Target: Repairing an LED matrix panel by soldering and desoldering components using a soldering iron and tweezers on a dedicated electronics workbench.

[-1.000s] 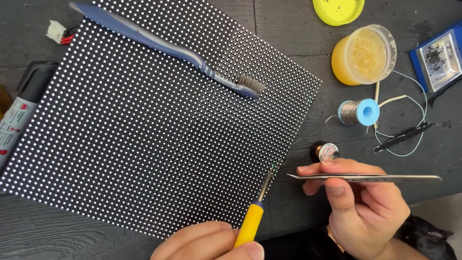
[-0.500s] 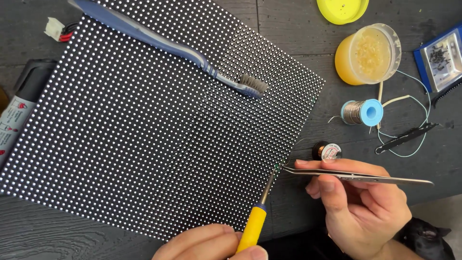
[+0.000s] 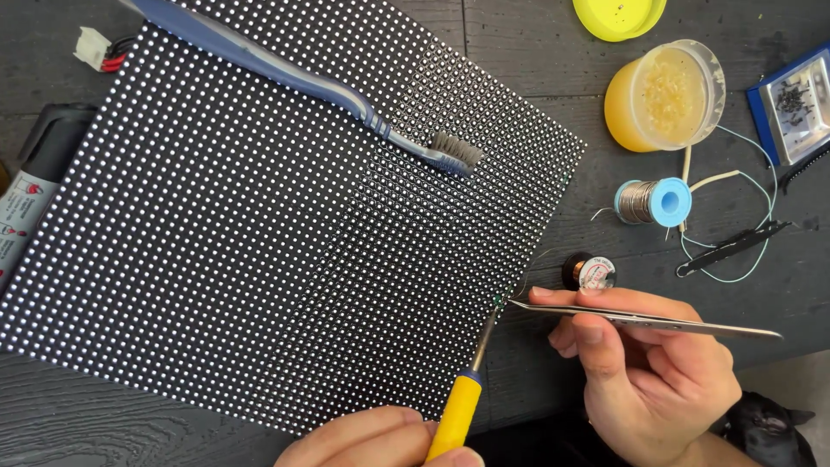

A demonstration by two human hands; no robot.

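A black panel covered in rows of small white dots lies flat on the dark wooden table. My left hand, at the bottom edge of the view, grips a soldering iron with a yellow handle; its metal tip touches the panel's right edge. My right hand pinches metal tweezers, whose points meet the same spot on the panel's edge. A blue toothbrush rests across the panel's upper part.
To the right lie a yellow jar of flux, a yellow lid, a blue solder spool, a small wire spool, a blue tray of small parts and thin wires. A black tool lies at the left.
The tweezers' points and the iron's tip have moved closer together at the panel's right edge. The view has shifted slightly.
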